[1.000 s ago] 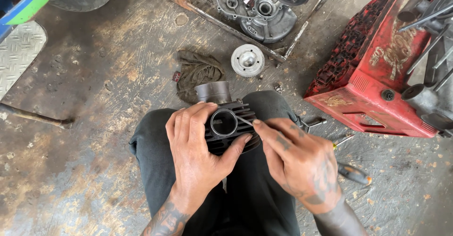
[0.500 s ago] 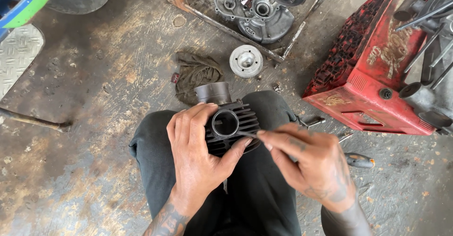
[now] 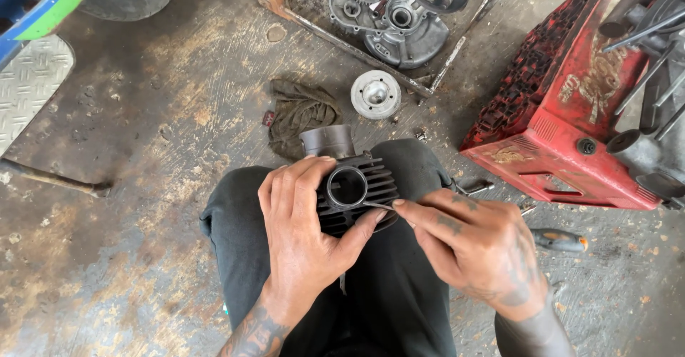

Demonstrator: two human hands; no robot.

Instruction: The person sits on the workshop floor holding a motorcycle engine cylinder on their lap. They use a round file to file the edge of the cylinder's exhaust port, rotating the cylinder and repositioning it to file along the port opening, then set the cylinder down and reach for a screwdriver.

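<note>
one finned black cylinder (image 3: 354, 194) is sitting on the lap, between the knees, with the left hand (image 3: 303, 239) curling around its left side and thumb pressing under its rim, while the right hand (image 3: 474, 246) is pinching a thin metal pick (image 3: 378, 204) whose tip is reaching the edge of the bore. one rag (image 3: 301, 113), one round disc (image 3: 375, 94) and one engine case (image 3: 396, 11) are lying ahead on the floor (image 3: 143, 150), one red box (image 3: 571, 107) is crowding the right edge, and open concrete is stretching away to the left.
</note>
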